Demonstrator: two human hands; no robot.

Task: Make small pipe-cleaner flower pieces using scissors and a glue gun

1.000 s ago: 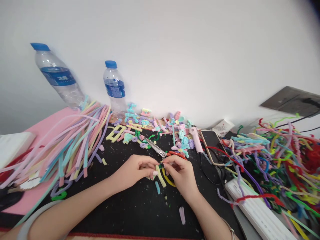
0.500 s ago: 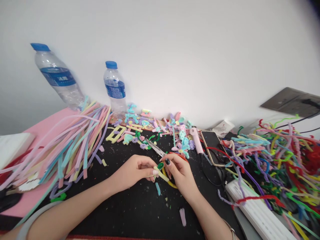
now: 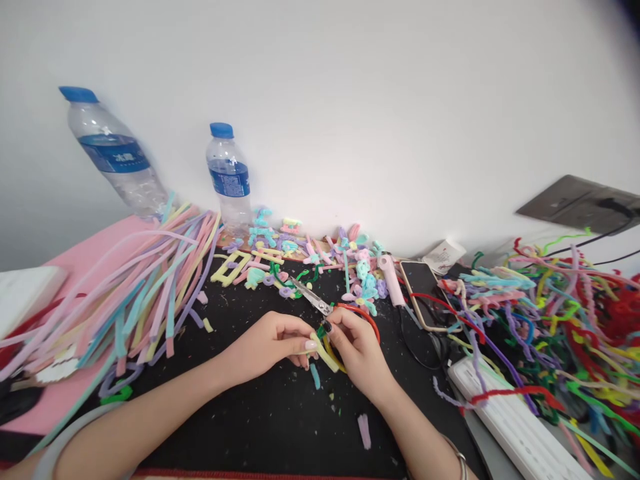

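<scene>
Just above the middle of the black mat, my left hand (image 3: 289, 341) pinches a short pale yellow pipe cleaner (image 3: 326, 353) between thumb and fingers. A small green pipe cleaner piece (image 3: 321, 330) meets its upper end. My right hand (image 3: 354, 347) has thumb and fingers closed on that green piece. Scissors (image 3: 316, 301) with red and yellow handles point up and left; my right hand partly covers their handles, and I cannot tell whether it touches them. A blue pipe cleaner scrap (image 3: 315, 376) lies just below my left fingertips, and a lilac piece (image 3: 365, 431) rests nearer me.
Long pastel pipe cleaners (image 3: 150, 293) spread over the left side. Two bottles (image 3: 229, 177) stand by the wall. Small finished pipe cleaner shapes (image 3: 364, 270) crowd the back. A pink handheld device (image 3: 393, 280), phone (image 3: 425, 293), power strip (image 3: 520, 427) and tangled pipe cleaners (image 3: 570, 320) occupy the right.
My right thumb and fingers have closed in over the green piece, hiding more of it. The pale yellow pipe cleaner has tilted slightly steeper, and more of the scissors' red handle shows.
</scene>
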